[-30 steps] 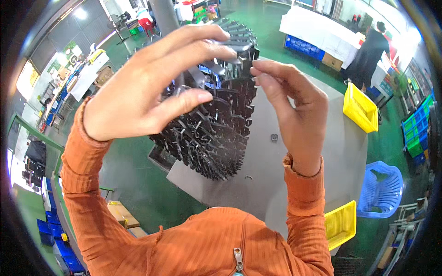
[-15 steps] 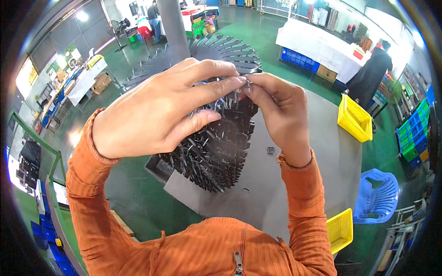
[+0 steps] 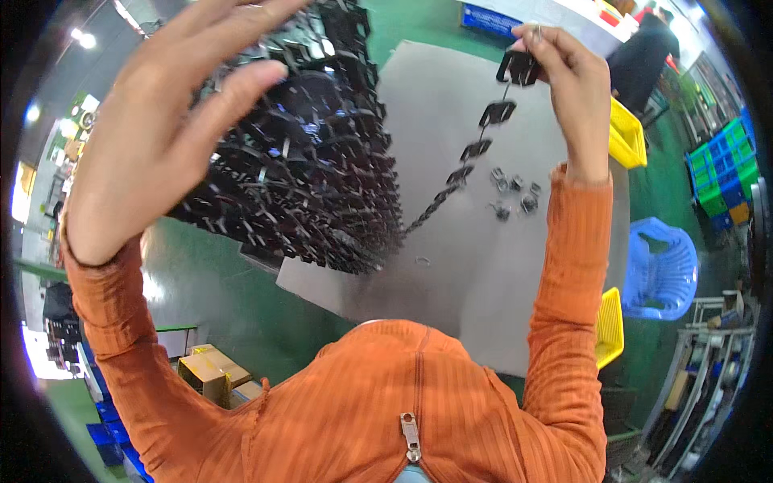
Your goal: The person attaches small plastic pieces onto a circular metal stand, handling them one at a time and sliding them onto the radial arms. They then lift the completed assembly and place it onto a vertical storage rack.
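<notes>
A dense bunch of hanging strands of small black plastic pieces fills the upper left middle over a grey table. My left hand is at its left side, thumb and fingers apart, holding nothing; its upper fingers run toward the top edge. Held out to the right, my right hand pinches the top end of one strand of black square pieces. That strand slants down and left to the foot of the bunch. Several loose black pieces lie on the table below my right hand.
The grey table spreads under the strand, with a small thin curved piece on it. To the right stand a blue plastic chair and yellow baskets. A person in dark clothes is at the far right. Cardboard boxes sit lower left.
My right hand has moved right from the bunch, drawing a strand out with it. My left hand has moved up and left. More loose black pieces show on the table.
</notes>
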Motion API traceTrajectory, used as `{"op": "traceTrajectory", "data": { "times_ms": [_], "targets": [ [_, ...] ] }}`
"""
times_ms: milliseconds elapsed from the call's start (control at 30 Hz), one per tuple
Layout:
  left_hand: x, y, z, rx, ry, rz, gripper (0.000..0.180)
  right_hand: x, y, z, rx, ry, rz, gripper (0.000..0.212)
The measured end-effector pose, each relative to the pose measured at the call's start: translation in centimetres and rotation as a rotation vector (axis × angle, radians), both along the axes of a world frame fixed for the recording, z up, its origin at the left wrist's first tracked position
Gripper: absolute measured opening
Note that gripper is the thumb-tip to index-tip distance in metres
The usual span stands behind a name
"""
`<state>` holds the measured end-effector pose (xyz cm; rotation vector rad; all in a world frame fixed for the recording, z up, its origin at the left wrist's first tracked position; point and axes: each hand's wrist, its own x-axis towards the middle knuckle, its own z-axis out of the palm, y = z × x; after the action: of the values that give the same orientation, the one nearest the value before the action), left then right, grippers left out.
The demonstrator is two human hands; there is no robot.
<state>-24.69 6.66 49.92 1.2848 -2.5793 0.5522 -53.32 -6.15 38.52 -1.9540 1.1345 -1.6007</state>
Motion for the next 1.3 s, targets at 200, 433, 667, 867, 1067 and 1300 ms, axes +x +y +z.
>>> {"op": "traceTrajectory", "data": {
  "times_ms": [200,433,667,867,1067,1300],
  "targets": [
    [0.0,-0.1,-0.4,-0.031,-0.035,0.08,0.044,-5.9,-8.9,-5.2,-0.09,0.066,-0.142,0.022],
    [-0.9,0.9,0.8,0.105,0.017,0.035,0.063,-2.7,-4.9,-4.9,0.107,0.376,-0.169,0.033],
    [-0.2,1.4,-0.4,0.077,0.055,-0.122,0.058,8.5,5.5,2.1,-0.077,-0.241,0.576,0.017],
    [-1.0,1.2,-0.4,0.097,0.075,-0.186,0.052,8.8,5.0,2.6,0.046,-0.181,0.738,0.014],
    [-1.1,1.3,-0.7,0.094,0.076,-0.172,0.052,8.9,5.6,2.7,-0.024,-0.08,0.547,0.014],
    [-1.4,0.7,-1.1,0.102,0.093,-0.169,0.051,9.0,5.3,2.1,-0.118,-0.211,0.463,0.01]
  ]
}}
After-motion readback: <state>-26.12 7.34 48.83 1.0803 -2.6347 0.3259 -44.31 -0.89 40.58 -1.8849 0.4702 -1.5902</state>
